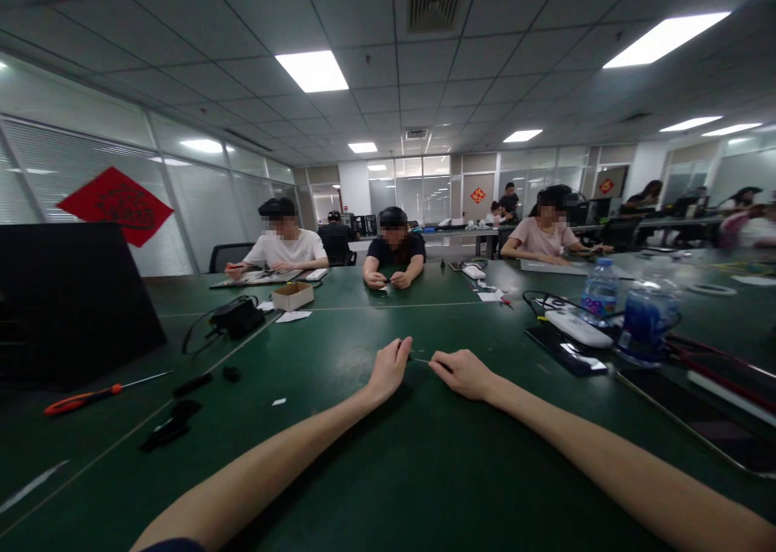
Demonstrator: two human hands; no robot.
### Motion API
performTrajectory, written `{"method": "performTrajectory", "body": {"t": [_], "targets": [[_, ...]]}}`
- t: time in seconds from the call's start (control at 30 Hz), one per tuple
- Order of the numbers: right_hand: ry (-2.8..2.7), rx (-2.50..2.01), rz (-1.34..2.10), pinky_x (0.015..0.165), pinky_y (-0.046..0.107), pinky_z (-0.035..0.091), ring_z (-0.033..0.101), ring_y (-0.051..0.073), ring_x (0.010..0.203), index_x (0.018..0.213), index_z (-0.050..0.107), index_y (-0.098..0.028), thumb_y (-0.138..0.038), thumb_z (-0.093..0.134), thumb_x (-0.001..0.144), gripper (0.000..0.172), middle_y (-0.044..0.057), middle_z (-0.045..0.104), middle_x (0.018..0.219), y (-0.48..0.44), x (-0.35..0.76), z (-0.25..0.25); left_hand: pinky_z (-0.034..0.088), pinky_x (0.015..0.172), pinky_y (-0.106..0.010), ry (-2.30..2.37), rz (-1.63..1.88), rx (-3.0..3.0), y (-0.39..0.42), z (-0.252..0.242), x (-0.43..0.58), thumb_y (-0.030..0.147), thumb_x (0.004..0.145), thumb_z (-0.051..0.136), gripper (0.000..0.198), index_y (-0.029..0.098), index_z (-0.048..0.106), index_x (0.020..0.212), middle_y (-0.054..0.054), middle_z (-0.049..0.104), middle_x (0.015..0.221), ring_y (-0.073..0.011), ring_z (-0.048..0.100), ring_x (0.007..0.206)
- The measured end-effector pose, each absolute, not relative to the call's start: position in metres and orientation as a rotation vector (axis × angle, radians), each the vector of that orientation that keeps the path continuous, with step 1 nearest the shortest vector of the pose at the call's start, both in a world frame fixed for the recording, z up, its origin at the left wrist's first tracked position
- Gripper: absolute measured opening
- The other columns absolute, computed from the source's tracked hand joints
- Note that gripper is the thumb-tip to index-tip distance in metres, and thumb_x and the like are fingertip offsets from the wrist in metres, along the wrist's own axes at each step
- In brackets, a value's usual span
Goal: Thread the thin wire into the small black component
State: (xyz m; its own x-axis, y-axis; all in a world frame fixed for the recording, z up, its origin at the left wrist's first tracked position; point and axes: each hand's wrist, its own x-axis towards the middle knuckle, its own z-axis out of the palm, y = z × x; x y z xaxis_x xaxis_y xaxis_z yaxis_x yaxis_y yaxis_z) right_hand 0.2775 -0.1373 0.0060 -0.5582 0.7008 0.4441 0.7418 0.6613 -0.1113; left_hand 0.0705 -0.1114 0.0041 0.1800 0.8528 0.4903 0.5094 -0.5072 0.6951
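Observation:
Both of my arms reach forward over the green table, and the hands nearly meet above its middle. My left hand (390,369) is closed, thumb upward; a bit of something dark shows at its fingertips, too small to name. My right hand (463,373) is closed in a pinch, knuckles up. A thin pale rod-like piece (420,361) sticks out of its fingers toward my left hand. Whether that piece touches the left fingers I cannot tell.
On the left lie an orange-handled screwdriver (112,390), black pieces (173,427) and a small open box (293,296). Phones (697,415), a white device (579,329) and bottles (600,285) stand to the right. Across the table sit several people, one with hands (388,280) together.

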Motion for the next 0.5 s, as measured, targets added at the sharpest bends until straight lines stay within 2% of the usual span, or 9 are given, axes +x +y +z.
{"method": "performTrajectory", "body": {"t": [0.13,0.23,0.4,0.5], "targets": [[-2.239,-1.215,-0.029,0.060,0.023,0.036,0.057,0.014,0.061,0.091,0.060,-0.021,-0.042,0.031,0.095,0.037,0.002,0.063,0.070,-0.125,0.283,0.002,0.031,0.056,-0.024,1.231,1.137,2.215,-0.123,0.006,0.074,0.053,0.090,0.026,0.048,0.017,0.052,0.071,-0.001,0.053,0.063,-0.0126,0.048,0.057],[-1.939,-1.387,0.049,0.056,0.023,0.035,0.055,0.014,0.057,0.085,0.058,-0.019,-0.039,0.022,0.097,0.043,0.001,0.060,0.067,-0.114,0.290,0.001,0.030,0.055,-0.023,0.975,0.894,2.415,-0.138,0.007,0.079,0.053,0.088,0.035,0.042,0.017,0.053,0.075,0.000,0.053,0.063,-0.0115,0.046,0.055],[-2.034,-1.309,0.085,0.059,0.023,0.036,0.056,0.013,0.058,0.090,0.058,-0.021,-0.040,0.027,0.096,0.037,0.000,0.062,0.070,-0.114,0.290,0.001,0.032,0.056,-0.023,0.999,1.010,2.267,-0.142,0.011,0.084,0.052,0.091,0.028,0.046,0.016,0.051,0.073,0.000,0.053,0.065,-0.0119,0.047,0.060],[-2.124,-1.328,-0.019,0.059,0.023,0.035,0.057,0.013,0.059,0.094,0.058,-0.021,-0.041,0.029,0.096,0.035,0.001,0.063,0.069,-0.123,0.285,0.002,0.033,0.055,-0.022,1.006,1.048,2.122,-0.136,0.010,0.084,0.055,0.089,0.030,0.048,0.016,0.052,0.072,0.000,0.051,0.063,-0.0117,0.047,0.059]]}}
